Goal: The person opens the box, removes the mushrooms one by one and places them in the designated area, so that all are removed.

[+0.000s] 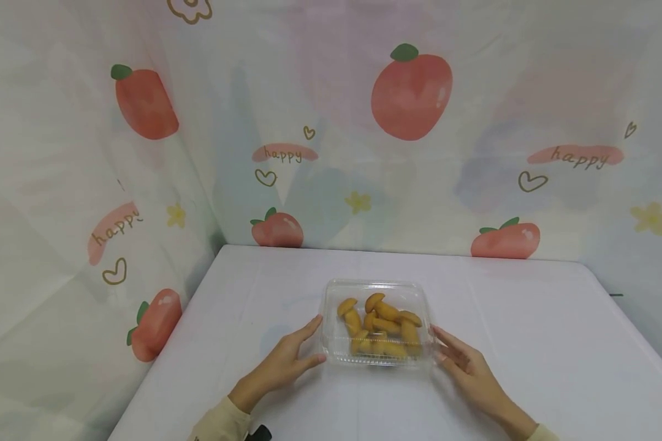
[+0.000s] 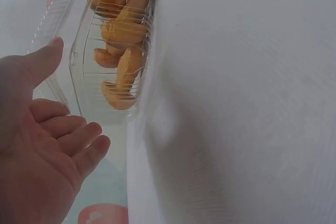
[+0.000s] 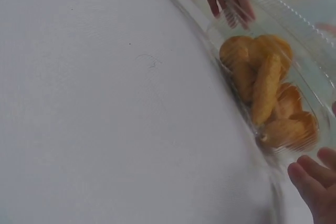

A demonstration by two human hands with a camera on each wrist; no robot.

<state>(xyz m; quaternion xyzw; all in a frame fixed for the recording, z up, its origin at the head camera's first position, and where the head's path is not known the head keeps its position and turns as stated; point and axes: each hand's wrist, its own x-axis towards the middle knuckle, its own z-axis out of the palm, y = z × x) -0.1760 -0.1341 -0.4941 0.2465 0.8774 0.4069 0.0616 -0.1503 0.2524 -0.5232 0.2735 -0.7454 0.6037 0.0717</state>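
Note:
A clear plastic clamshell box (image 1: 335, 349) sits on the white table, holding several yellow-brown mushrooms (image 1: 387, 326) with rounded caps and thick stems. At its left side is my left hand (image 1: 284, 362), thumb and fingers spread apart, fingertips right at the wall. In the left wrist view the left hand (image 2: 44, 148) has relaxed fingers beside the box's end, with the thumb near the lid. My right hand (image 1: 471, 375) is at the box's right side, its fingertips by the edge. The right wrist view shows the right hand (image 3: 317, 184) with loosely extended fingers close to a corner.
A white cloth covers the table (image 1: 254, 294). Behind it and at the left hangs a pale curtain (image 1: 331, 73) printed with red fruit, hearts and "happy". A small black object (image 1: 262, 433) shows beside the left sleeve (image 1: 220, 421).

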